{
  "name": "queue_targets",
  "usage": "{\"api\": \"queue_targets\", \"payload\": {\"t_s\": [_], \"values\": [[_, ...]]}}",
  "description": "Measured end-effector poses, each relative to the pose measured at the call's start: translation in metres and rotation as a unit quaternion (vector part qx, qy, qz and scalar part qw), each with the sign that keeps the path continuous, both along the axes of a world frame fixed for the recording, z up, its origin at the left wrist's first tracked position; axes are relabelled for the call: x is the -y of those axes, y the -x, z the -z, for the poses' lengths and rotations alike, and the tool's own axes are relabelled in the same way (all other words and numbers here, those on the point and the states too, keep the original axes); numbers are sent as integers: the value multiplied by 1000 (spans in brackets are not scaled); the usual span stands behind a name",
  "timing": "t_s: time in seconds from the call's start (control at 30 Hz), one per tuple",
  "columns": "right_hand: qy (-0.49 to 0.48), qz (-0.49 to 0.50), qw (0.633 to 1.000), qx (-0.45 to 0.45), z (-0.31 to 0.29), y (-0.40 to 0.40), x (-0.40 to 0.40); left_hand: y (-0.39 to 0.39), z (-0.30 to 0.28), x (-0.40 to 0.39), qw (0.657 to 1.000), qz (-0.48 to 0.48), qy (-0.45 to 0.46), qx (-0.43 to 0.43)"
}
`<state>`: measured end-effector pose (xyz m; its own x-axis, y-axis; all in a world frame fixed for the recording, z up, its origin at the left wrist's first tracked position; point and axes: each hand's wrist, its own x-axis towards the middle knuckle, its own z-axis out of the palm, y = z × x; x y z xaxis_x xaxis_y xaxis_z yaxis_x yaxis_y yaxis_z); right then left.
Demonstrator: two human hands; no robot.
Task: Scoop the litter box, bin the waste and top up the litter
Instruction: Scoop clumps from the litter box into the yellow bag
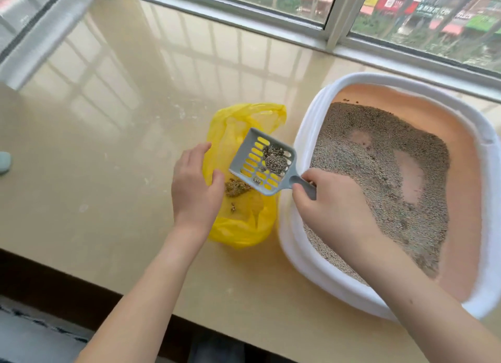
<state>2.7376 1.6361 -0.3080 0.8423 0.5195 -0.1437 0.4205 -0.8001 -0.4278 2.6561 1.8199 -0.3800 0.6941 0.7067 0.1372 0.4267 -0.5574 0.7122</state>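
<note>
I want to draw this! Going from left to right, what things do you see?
Small pale green thing at the edge → left hand → yellow bag → grey scoop → right hand → litter box.

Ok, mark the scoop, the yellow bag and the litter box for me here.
scoop [252, 156]: head view, on its slotted grey blade.
yellow bag [238, 231]: head view, on the near plastic fold.
litter box [303, 134]: head view, on the white left rim.

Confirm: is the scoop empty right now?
No, the grey scoop, held by the right hand over the yellow bag, carries a clump of litter on its slotted tray.
</note>
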Motion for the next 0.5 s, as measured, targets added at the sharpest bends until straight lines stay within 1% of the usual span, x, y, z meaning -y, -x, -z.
{"api": "queue_targets", "payload": {"t_s": [0.03, 0.1, 0.17, 0.2, 0.23, 0.37, 0.43, 0.5], "values": [[11, -11, 1000, 2, 2, 2, -4, 2, 4, -4, 1000, -9, 6, -22], [29, -37, 999, 18, 7, 6, -12, 6, 10, -8, 997, -21, 50, -57], [60, -61, 996, 35, 13, 9, -18, 10, 17, -9, 993, -17, 95, -64], [91, -69, 993, 38, 16, 10, -21, 11, 19, -10, 992, -14, 109, -62], [117, -78, 989, 41, 19, 12, -24, 11, 21, -10, 991, -12, 117, -61], [201, -87, 967, 126, 30, 25, -35, 10, 23, -9, 991, -14, 115, -60], [193, -85, 960, 184, 30, 28, -39, 9, 23, -8, 991, -14, 119, -59], [190, -86, 958, 198, 28, 30, -39, 7, 23, -7, 991, -12, 122, -57]]}}
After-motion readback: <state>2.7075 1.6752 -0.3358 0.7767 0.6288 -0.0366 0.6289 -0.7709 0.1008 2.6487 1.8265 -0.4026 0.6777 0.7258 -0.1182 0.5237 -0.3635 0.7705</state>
